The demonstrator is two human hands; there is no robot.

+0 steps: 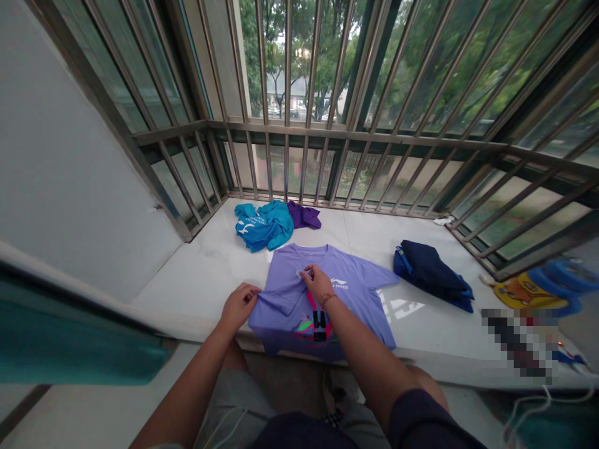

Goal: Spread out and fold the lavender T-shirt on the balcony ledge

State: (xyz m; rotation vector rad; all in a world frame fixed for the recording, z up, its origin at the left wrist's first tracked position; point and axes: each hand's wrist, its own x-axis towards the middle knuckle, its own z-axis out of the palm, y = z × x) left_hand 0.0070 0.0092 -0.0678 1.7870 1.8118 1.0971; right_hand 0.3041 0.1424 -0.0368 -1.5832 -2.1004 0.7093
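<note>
A lavender T-shirt [355, 290] with a white logo and a bright print lies flat on the white ledge [206, 274], its hem hanging over the front edge. My left hand [238, 305] pinches the shirt's left sleeve, which is folded inward over the body. My right hand [317, 282] grips the fabric near the chest, just below the collar.
A crumpled teal shirt [262, 224] and a purple garment [304, 216] lie at the back by the metal window bars [327, 137]. A folded navy pile [433, 274] sits to the right. Yellow and blue items [533, 288] lie at the far right.
</note>
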